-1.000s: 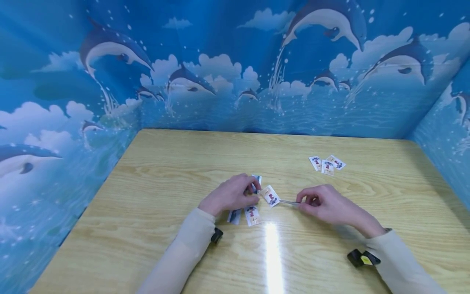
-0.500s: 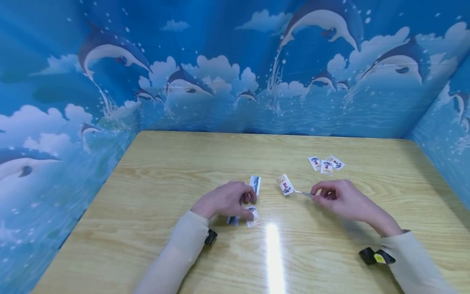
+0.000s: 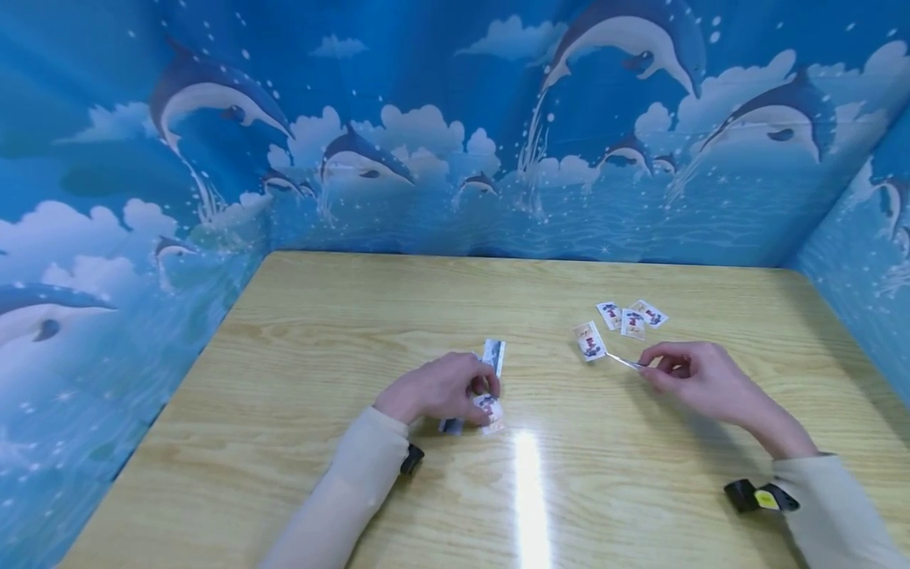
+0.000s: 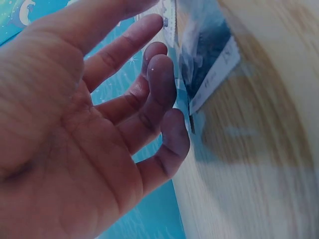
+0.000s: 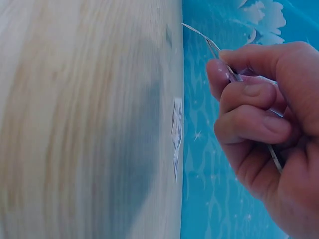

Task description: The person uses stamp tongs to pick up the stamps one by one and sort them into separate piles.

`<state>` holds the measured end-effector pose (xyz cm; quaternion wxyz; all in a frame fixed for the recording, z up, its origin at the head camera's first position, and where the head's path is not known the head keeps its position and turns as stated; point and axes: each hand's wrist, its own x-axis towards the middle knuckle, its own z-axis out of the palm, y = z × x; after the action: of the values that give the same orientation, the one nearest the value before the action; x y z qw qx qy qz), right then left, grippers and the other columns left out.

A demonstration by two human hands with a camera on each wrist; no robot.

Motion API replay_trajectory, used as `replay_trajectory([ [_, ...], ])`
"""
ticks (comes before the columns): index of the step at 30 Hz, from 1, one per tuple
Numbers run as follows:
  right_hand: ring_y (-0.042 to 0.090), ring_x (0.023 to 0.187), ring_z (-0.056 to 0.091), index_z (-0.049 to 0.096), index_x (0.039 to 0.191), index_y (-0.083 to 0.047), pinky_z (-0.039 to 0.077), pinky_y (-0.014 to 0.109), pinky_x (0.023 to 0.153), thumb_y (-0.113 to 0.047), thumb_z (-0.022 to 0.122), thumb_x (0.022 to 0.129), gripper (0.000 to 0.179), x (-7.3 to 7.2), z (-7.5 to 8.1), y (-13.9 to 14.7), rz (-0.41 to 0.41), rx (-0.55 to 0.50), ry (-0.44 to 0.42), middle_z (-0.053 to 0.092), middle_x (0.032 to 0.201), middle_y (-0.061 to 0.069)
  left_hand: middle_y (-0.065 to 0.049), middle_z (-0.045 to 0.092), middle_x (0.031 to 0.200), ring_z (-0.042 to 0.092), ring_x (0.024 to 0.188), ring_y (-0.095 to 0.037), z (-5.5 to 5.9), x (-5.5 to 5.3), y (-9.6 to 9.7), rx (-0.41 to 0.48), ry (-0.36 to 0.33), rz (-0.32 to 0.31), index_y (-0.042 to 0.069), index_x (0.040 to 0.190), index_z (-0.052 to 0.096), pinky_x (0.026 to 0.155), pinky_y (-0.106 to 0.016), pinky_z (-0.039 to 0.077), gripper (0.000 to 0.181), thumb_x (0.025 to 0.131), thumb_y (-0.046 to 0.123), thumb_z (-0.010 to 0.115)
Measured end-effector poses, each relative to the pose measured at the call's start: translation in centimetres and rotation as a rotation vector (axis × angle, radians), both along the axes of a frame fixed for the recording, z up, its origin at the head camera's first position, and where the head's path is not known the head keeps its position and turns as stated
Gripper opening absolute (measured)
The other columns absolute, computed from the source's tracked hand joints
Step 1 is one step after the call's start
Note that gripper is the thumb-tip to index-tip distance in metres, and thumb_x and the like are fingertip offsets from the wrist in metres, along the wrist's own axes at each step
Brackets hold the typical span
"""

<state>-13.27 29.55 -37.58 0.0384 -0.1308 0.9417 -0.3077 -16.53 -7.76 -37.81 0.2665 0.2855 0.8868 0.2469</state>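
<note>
Tweezers (image 3: pixel 624 361), pinched in the right hand (image 3: pixel 700 383); packet (image 3: pixel 590 341) at their tip, near three white packets (image 3: pixel 633 324) on the tabletop (image 3: pixel 341 332). Left hand (image 3: pixel 441 387), released, fingers loosely bent, over other packets (image 3: pixel 489 407); contact cannot be told. Dolphin-print backdrop (image 3: pixel 426 213) behind.

Yellow-brown grain streaks the tabletop (image 3: pixel 355 316); past its far edge, the blue backdrop (image 3: pixel 426 221) shows dolphins and white clouds. The held packet (image 3: pixel 589 341) is white (printed red and dark blue).
</note>
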Motion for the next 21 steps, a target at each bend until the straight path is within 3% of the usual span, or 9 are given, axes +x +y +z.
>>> replay_trajectory([
  [15, 0.003, 0.066, 0.066, 0.073, 0.107, -0.001, 0.051, 0.021, 0.06, -0.015, 0.069, 0.097, 0.017, -0.7, -0.6, 2.7, -0.065, -0.013, 0.01, 0.073, 0.08, 0.005, 0.006, 0.063, 0.101, 0.057, 0.09, -0.01, -0.1, -0.1, 0.6, -0.002, 0.045, -0.012, 0.024, 0.106, 0.07, 0.081, -0.026, 0.049, 0.022, 0.089, 0.03, 0.081],
  [21, 0.004, 0.064, 0.066, 0.073, 0.108, -0.001, 0.047, 0.022, 0.056, -0.017, 0.069, 0.097, 0.019, -1.4, -0.9, 3.4, -0.098, -0.006, -0.006, 0.073, 0.079, 0.005, 0.006, 0.064, 0.102, 0.058, 0.091, -0.01, -0.1, -0.1, 0.8, -0.005, 0.037, -0.006, 0.024, 0.106, 0.069, 0.082, -0.026, 0.05, 0.022, 0.089, 0.03, 0.081],
])
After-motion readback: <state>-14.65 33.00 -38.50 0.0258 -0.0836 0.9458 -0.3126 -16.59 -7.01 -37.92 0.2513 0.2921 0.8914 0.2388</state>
